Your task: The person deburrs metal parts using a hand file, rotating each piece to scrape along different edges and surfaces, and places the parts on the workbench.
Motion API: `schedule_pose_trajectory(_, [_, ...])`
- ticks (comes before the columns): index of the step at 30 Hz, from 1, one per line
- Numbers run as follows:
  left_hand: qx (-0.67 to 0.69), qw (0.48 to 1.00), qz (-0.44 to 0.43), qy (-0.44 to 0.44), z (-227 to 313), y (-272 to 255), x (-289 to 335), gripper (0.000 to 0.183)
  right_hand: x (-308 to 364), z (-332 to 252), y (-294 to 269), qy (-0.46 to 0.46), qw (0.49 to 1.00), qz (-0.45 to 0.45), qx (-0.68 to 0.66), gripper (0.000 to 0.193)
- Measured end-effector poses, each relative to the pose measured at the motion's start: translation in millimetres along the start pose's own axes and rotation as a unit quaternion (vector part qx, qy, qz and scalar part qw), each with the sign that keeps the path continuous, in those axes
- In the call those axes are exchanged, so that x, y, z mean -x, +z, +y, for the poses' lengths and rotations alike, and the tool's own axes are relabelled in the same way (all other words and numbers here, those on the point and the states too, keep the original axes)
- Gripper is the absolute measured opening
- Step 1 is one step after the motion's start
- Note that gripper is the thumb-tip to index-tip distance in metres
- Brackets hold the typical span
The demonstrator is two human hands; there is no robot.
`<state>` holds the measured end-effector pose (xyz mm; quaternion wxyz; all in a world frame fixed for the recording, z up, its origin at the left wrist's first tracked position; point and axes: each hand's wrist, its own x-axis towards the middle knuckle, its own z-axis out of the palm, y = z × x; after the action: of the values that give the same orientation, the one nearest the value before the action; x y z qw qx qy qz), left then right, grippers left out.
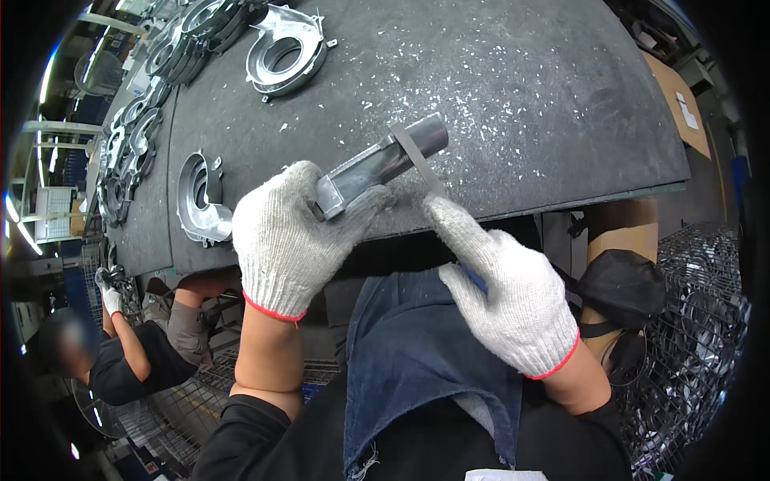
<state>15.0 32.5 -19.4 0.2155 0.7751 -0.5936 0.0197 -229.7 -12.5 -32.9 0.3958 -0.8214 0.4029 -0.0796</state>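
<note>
My left hand (289,236), in a white knit glove with a red cuff, is closed around a silver metal casting (361,178). The piece is held tilted above the near edge of the dark worktable (513,120), its rounded end pointing up and right. In my right hand (517,301), gloved alike, is a thin flat file (414,156). Its blade lies across the casting near the rounded end, and the index finger stretches along it. A bit of blue handle shows between the fingers. Left of my left hand, a curved silver housing (200,200) rests on the table.
Another ring-shaped housing (285,56) lies farther back, and more are stacked (132,144) along the left. Bright metal chips (481,104) litter the tabletop. A wire basket (682,345) with metal parts stands at right, beside a black bag (622,289). A co-worker (132,353) is at left.
</note>
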Motion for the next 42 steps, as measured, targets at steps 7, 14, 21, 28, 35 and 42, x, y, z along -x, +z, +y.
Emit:
schedule_pose_trajectory(7, [0.006, 1.000, -0.025, -0.007, -0.2, -2.8, -5.8, 0.060, -5.6, 3.4, -0.2, -0.163, 0.946, -0.084, -0.266, 0.074])
schedule_pose_trajectory(14, [0.005, 1.000, 0.001, 0.026, -4.1, -1.0, -0.4, 0.065, -5.8, 18.3, 5.0, -0.036, 0.974, 0.093, -0.202, 0.091])
schedule_pose_trajectory(21, [0.002, 1.000, 0.008, 0.029, -0.3, 0.5, 1.2, 0.066, -9.0, 26.0, 21.4, -0.044, 0.877, -0.028, -0.478, 0.088])
schedule_pose_trajectory(28, [-0.094, 0.941, 0.005, 0.326, -65.7, 25.5, 14.9, 0.031, 8.7, 41.1, 20.4, -0.004, 0.636, -0.095, -0.766, 0.141])
schedule_pose_trajectory(35, [0.093, 0.960, -0.144, 0.219, -127.0, 44.5, 4.8, 0.048, 52.5, 59.6, 53.4, 0.239, 0.873, 0.082, -0.416, 0.113])
schedule_pose_trajectory(42, [0.186, 0.982, -0.012, -0.034, -117.3, 65.3, -32.9, 0.028, 99.3, 93.6, 38.6, 0.106, 0.965, 0.070, -0.227, 0.084])
